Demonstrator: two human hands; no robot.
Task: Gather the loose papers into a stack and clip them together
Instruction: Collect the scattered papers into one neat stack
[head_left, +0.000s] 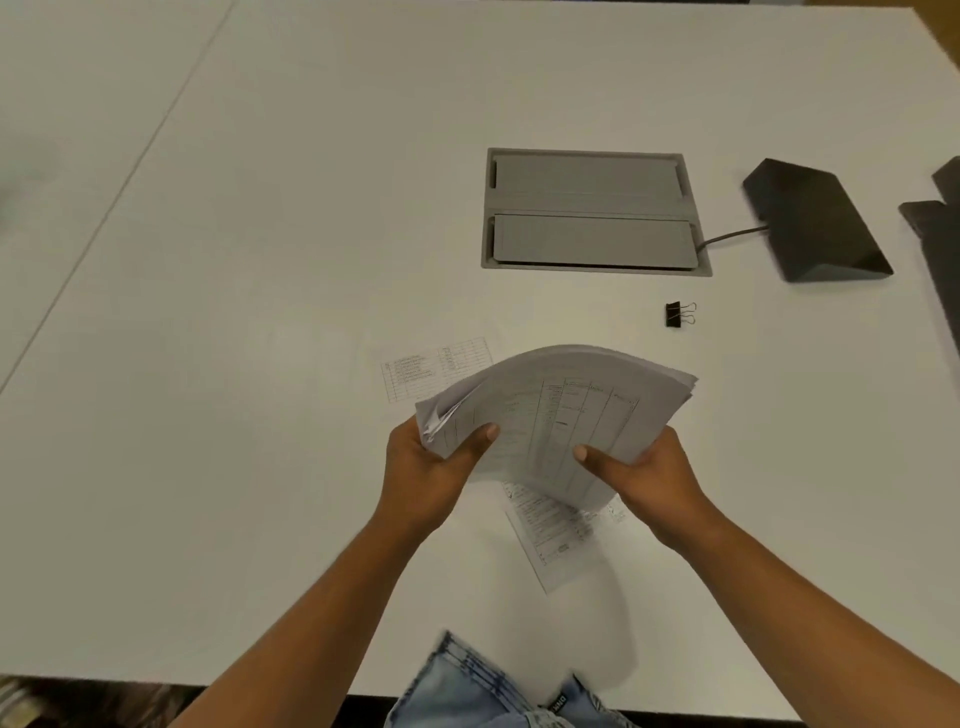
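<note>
A white table (260, 260) fills the frame, with a grey cable hatch (592, 208) set in it right of centre and a dark wedge-shaped device (815, 223) at the right. In the lower middle, the left hand (426, 467) and right hand (649, 473) each grasp the curved stack of papers (556, 410), thumbs on top. The stack partly hides two loose sheets, one above (436, 364) and one below (550, 535); their print is unreadable. A black binder clip (675, 314) lies apart, upper right of the stack.

Bare forearms (311, 597); faded lt-blue jeans (467, 686), stitched seams.
</note>
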